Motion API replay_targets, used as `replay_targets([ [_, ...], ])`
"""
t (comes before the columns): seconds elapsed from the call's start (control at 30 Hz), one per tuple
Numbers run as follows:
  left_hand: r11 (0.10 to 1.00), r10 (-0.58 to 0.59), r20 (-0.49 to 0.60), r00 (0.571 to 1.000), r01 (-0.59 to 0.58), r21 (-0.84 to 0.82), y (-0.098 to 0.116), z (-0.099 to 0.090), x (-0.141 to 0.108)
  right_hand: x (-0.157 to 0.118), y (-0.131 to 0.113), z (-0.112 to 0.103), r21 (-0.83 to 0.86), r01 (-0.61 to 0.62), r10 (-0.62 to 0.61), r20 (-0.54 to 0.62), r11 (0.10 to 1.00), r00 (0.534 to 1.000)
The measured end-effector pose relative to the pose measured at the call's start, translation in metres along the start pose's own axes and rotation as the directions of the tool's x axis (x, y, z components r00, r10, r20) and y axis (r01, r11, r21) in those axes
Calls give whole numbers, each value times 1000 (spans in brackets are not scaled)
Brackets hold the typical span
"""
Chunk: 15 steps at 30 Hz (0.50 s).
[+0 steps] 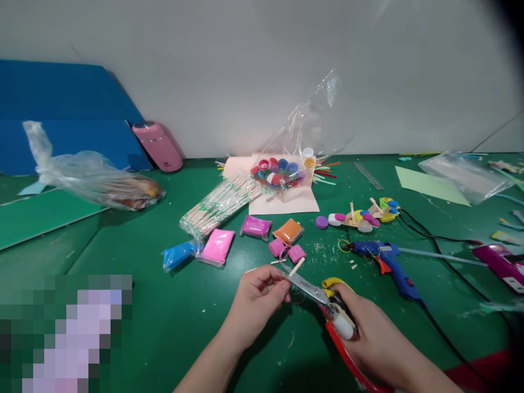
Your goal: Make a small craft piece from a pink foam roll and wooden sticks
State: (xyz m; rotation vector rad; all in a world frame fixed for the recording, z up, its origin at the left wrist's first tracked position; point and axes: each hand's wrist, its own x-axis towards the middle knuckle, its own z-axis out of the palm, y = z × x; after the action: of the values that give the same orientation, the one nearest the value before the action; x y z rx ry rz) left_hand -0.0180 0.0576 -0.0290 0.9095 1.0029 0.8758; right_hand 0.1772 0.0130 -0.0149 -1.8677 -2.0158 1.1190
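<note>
My left hand (262,289) pinches a small wooden stick (298,267), whose end sticks out beyond the fingertips. The scissors' (308,287) blades lie against this stick. My right hand (368,322) grips the scissors, which have yellow and red handles. A white round cap with a wooden piece (343,326) shows at the right palm, partly hidden by the fingers and handles. Just beyond the blades lie pink pieces (296,253) and an orange clay packet (289,232). A blue hot glue gun (385,259) rests right of the scissors.
Purple (256,227), pink (217,246) and blue clay packets (180,255) lie left of centre. Behind them are bagged wooden chopsticks (221,204) and a bag of coloured caps (282,172). Cap-and-stick pieces (364,218) stand at right. A pink bottle (158,146) leans at back left. Black cords cross the right side.
</note>
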Motion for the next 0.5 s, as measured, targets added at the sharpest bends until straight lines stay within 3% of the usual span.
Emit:
replay_targets([
  [0.27,987,-31,168,985,57,-152,0,-7,0,-1,4,4,80,41,-41,-2,996,999],
  [0.5,987,0,141,990,23,-159,-1,-6,2,-2,6,6,32,62,-61,-36,998,997],
])
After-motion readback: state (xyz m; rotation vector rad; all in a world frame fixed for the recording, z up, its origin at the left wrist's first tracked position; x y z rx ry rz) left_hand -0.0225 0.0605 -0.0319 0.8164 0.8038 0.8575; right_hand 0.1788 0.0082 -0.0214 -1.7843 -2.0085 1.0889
